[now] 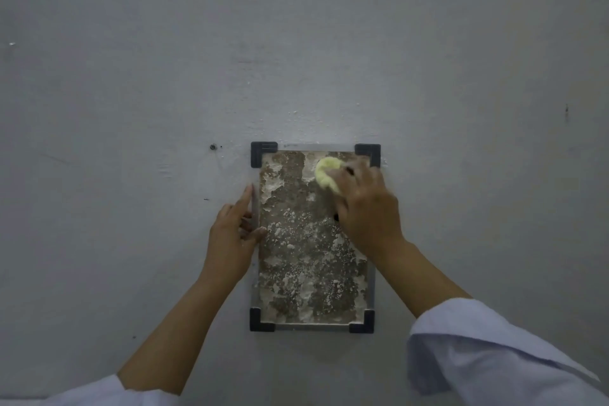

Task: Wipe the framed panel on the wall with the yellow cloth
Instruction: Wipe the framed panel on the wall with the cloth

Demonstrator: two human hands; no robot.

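framed panel (309, 241) hangs upright on a pale grey wall (131, 76), a bit below the middle of the view. portrait shape, thin silver edge strips, four black corner pieces (262, 153). panel face is brown-grey and mottled all over with white crusty patches, heavier along the left side and the bottom.

right hand (365, 208) is up at the panel's upper right area, fingers curled and closed around the yellow cloth (326, 176), which is bunched into a wad. cloth pokes out past the fingertips toward the top middle and is pressed on the panel face, just below the top edge and near the top right corner piece. hand covers part of the panel's right edge.

left hand (232, 241) is at the panel's left edge about halfway up, fingers mostly straight and together, pointing up along the frame strip, thumb tip touching the panel face. holds nothing, lies flat against wall and frame.

both forearms bare, pale sleeves (494, 349) pushed back. small dark mark like a screw hole (213, 147) in the wall left of the top left corner.
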